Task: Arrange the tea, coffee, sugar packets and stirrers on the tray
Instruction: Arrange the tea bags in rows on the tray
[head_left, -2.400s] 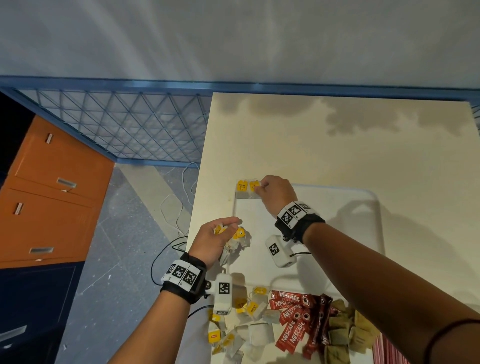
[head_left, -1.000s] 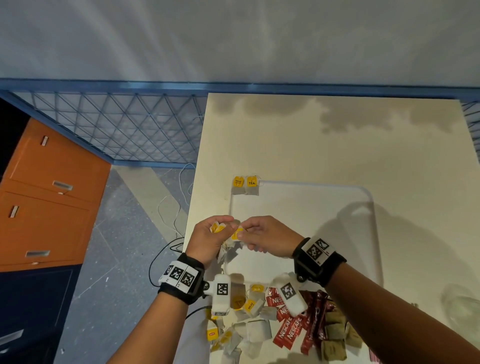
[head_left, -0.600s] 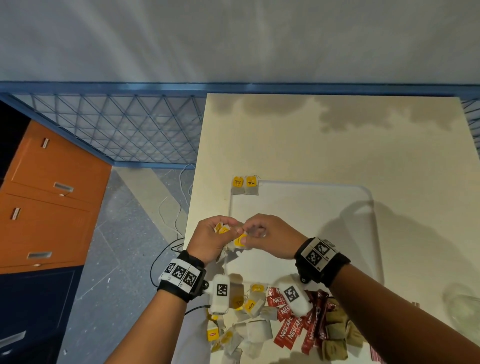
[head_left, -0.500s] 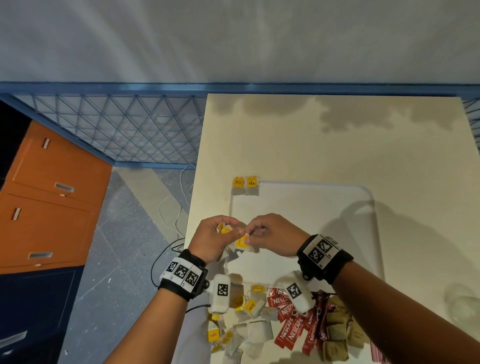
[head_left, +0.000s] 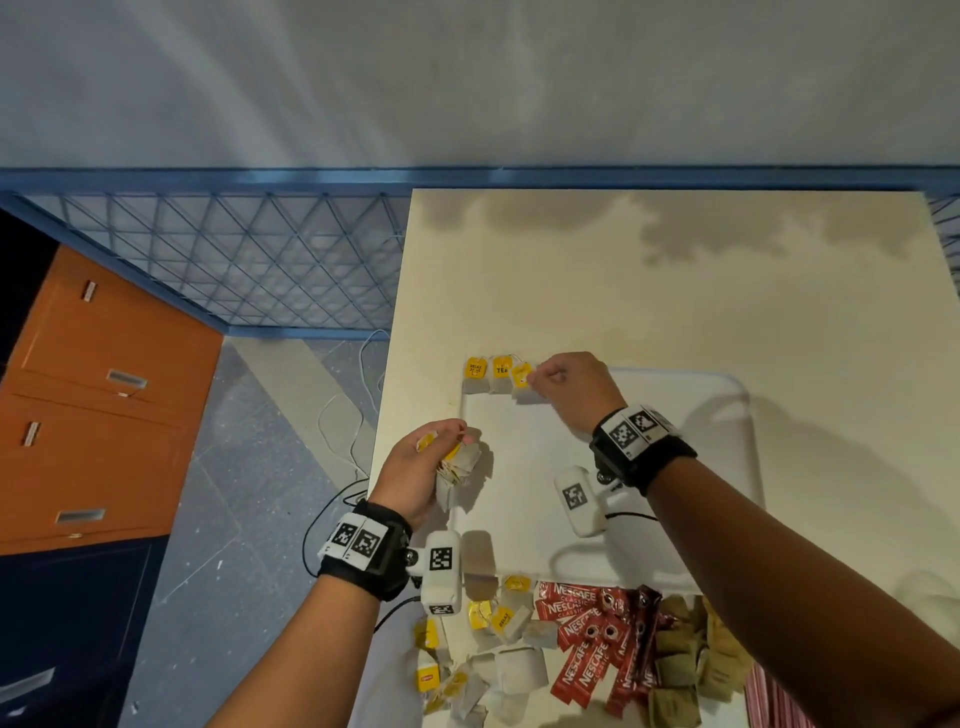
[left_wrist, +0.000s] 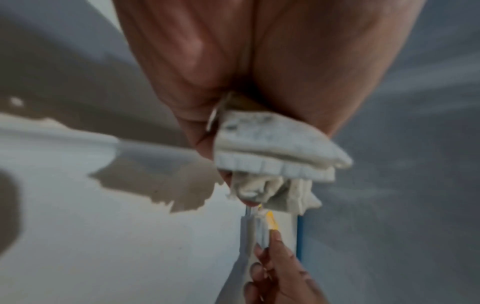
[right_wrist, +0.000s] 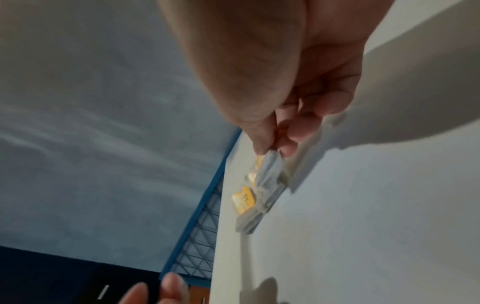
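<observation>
Yellow-tagged tea bag (head_left: 522, 378) pinched by right hand (head_left: 571, 392).

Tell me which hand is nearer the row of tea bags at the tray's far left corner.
Right. The right hand is at the row of tea bags, pinching the third one into place. The left hand is nearer the body, holding a bunch of tea bags.

Striped stirrers (head_left: 774, 701) cut off bottom edge

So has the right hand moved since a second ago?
Yes. The right hand went from beside the left hand to the white plastic tray's far-left corner, by the yellow-tagged tea bags.
</observation>
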